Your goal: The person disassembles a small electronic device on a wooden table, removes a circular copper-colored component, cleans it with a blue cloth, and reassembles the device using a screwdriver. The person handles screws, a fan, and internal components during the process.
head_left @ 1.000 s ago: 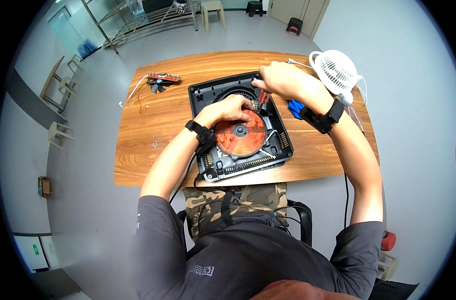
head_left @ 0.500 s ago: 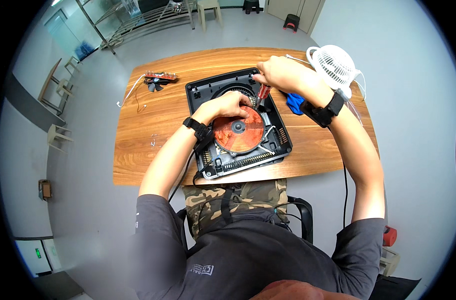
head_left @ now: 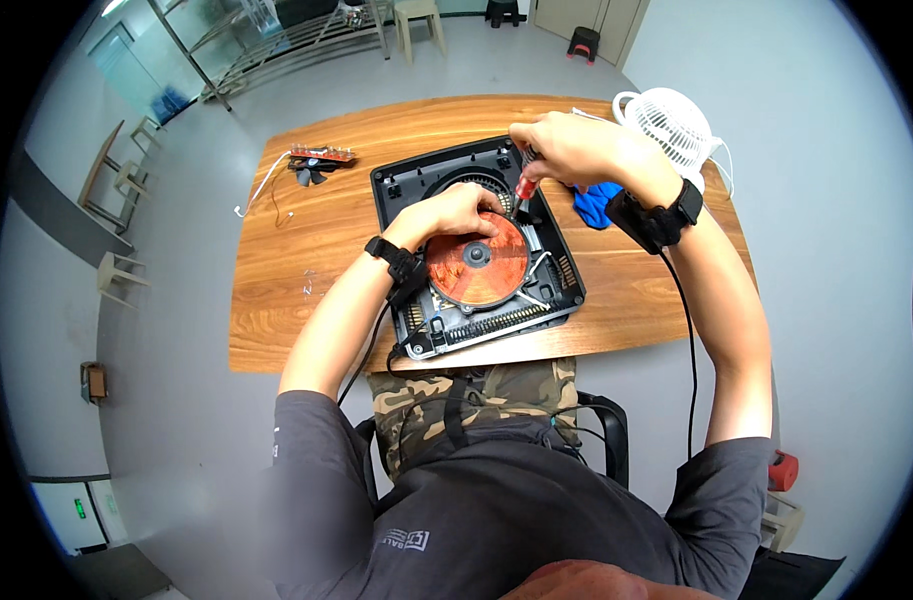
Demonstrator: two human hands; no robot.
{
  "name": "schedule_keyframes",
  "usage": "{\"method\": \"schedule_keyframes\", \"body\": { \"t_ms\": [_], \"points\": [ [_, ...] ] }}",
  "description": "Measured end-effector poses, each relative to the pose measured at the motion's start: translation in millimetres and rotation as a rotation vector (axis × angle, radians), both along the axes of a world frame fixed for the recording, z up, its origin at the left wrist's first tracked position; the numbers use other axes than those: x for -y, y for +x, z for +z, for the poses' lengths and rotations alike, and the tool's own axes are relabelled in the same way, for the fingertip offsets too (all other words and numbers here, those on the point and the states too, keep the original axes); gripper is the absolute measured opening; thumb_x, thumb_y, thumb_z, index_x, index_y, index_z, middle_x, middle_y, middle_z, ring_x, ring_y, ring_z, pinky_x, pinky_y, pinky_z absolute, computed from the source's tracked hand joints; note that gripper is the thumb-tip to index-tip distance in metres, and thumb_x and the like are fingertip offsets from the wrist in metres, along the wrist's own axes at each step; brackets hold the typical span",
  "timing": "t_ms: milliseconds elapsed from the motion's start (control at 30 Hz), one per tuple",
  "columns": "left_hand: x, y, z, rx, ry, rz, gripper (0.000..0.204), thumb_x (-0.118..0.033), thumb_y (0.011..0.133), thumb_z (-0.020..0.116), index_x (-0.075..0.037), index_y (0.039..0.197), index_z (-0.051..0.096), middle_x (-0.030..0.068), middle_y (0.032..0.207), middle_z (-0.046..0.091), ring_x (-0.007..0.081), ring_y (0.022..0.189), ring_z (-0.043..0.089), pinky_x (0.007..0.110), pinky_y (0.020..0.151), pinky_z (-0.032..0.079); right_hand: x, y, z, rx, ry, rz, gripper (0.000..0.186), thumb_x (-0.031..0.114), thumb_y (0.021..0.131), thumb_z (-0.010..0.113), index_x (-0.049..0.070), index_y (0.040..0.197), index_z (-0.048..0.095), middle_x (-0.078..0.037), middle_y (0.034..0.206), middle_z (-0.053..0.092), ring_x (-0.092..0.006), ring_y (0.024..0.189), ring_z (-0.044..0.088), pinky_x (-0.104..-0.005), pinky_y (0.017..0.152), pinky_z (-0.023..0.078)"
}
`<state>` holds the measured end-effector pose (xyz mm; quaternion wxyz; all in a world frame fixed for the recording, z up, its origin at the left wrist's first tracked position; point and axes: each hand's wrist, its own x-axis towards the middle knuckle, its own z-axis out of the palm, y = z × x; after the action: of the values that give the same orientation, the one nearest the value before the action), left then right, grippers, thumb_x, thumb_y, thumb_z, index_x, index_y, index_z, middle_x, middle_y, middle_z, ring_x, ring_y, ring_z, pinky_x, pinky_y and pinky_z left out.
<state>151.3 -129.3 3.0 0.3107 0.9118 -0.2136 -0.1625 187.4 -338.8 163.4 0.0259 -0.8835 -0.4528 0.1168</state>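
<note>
Right hand [head_left: 566, 145] gripping screwdriver [head_left: 523, 187], tip down in cooker [head_left: 476, 245] | left hand [head_left: 454, 212] curled, resting on coil [head_left: 476, 260]

One view only here, from a wide fisheye camera worn on the person's head, looking steeply down over chest and lap. It faces the wooden table [head_left: 306, 250], which sits mid-frame at arm's reach. The forearms rise from the lower edge to the left hand [head_left: 454, 212] and right hand [head_left: 566, 148]. Straight lines bow at the rim; the far floor and shelving fill the top.
</note>
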Motion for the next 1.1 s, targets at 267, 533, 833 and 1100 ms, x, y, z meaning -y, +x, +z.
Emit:
{"method": "schedule_keyframes", "body": {
  "t_ms": [267,533,833,1100],
  "points": [
    [0,0,-1,-0.003,-0.019,-0.005,0.046,-0.026,0.081,0.082,-0.004,0.119,0.073,0.0175,0.11,0.073,0.0289,0.104,0.069,0.039,0.093,0.053,-17,-13,-11,0.271,-0.067,-0.082,0.048,0.042,0.102,0.055,-0.003,0.092,0.064,-0.025,0.08,0.071,-0.0421,0.079,0.071,-0.0482,0.076,0.058],
    [-2,-1,-4,0.061,-0.007,0.013,0.046,-0.025,0.078,0.083,-0.005,0.118,0.073,0.0174,0.108,0.074,0.03,0.102,0.071,0.038,0.092,0.054,1,-3,9,-0.003,0.066,0.182,0.029,0.022,0.091,0.071,0.003,0.107,0.056,-0.02,0.104,0.067,-0.0387,0.102,0.067,-0.0479,0.082,0.053],
    [-3,0,-6,0.052,-0.028,-0.009,0.046,-0.026,0.079,0.082,-0.004,0.119,0.073,0.0182,0.11,0.074,0.0303,0.104,0.07,0.039,0.093,0.054,-15,-4,-20,0.329,-0.003,-0.016,0.046,0.039,0.103,0.053,-0.004,0.092,0.064,-0.025,0.077,0.069,-0.0435,0.076,0.069,-0.0518,0.069,0.056],
    [-2,1,-5,0.026,-0.007,-0.005,0.047,-0.026,0.08,0.082,-0.003,0.12,0.072,0.0183,0.111,0.073,0.0296,0.104,0.069,0.039,0.093,0.053,0,-6,-3,0.144,0.067,0.11,0.031,0.018,0.092,0.067,0.003,0.115,0.054,-0.021,0.1,0.066,-0.0407,0.1,0.066,-0.0476,0.083,0.054]
  ]
}}
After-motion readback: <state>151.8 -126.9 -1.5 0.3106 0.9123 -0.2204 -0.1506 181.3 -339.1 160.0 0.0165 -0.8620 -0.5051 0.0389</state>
